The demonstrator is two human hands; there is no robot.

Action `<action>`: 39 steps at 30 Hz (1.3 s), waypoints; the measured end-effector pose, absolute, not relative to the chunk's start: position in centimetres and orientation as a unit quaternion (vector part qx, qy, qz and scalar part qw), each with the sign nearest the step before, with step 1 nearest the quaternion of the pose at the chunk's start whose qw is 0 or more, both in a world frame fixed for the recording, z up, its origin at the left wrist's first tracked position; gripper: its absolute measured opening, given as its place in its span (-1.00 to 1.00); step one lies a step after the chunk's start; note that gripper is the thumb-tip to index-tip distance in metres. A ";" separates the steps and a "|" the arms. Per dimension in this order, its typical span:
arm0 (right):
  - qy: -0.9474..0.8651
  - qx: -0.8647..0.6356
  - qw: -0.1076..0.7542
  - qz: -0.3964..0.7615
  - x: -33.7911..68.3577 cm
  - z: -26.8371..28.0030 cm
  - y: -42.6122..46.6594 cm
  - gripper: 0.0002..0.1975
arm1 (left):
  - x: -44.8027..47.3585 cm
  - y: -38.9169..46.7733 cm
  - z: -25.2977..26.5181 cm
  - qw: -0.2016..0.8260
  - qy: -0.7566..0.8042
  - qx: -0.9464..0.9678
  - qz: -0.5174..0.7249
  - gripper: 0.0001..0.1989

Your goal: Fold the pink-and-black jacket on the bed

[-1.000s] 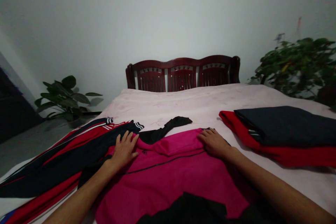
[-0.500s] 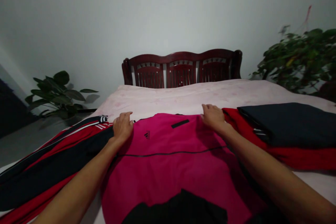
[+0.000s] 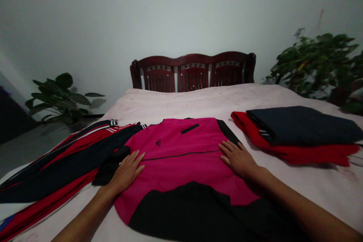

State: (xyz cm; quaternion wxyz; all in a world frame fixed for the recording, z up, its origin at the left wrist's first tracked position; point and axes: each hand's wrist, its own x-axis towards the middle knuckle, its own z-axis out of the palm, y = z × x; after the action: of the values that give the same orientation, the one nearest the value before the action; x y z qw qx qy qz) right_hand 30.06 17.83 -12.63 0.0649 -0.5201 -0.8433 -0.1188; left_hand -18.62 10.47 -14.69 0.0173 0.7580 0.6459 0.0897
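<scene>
A pink and black jacket (image 3: 181, 170) with a small dark logo lies spread across the bed in front of me. A thin dark line runs across its pink part, and black fabric covers the end nearest me. My left hand (image 3: 129, 170) rests flat on its left edge, fingers spread. On the right edge, by the dark line, my right hand (image 3: 238, 159) lies open with its palm down. Neither hand grips the cloth. Close to my left hand are red and navy striped track clothes (image 3: 68, 162), laid out lengthwise and partly touching the jacket.
To the right sits a folded navy garment (image 3: 303, 124) on top of a folded red garment (image 3: 312, 154). Pale pink bedding (image 3: 181, 102) covers the bed. A dark wooden headboard (image 3: 194, 73) stands behind. Leafy plants (image 3: 61, 98) flank the bed on both sides.
Both hands have come down from the jacket's far end toward me and now lie flat on its sides. More of the black part shows, and the view has shifted slightly.
</scene>
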 end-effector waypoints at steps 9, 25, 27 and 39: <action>-0.813 -0.565 0.058 0.127 33.2 -5.7 4.6 -0.66 | -18.6 0.7 -12.1 0.124 0.610 0.742 0.249 -0.63; -0.540 -0.470 0.339 0.610 31.6 -0.1 9.3 -0.76 | -17.2 1.1 -11.0 0.175 0.632 0.687 0.314 -0.69; -0.496 -0.463 0.480 0.555 30.8 -0.6 11.7 -0.73 | -17.6 2.2 -10.5 0.219 0.631 0.653 0.356 -0.66; -0.765 -0.494 0.178 0.374 33.6 -8.8 5.4 -0.43 | -15.7 3.6 -11.0 0.142 0.688 0.683 0.200 -0.24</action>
State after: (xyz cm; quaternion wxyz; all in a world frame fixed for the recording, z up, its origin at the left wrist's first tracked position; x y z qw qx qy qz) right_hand 33.63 5.42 -8.84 0.1785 -0.4936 -0.7648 0.3735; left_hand -15.66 3.64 -10.97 0.1416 0.6831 0.6878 0.2003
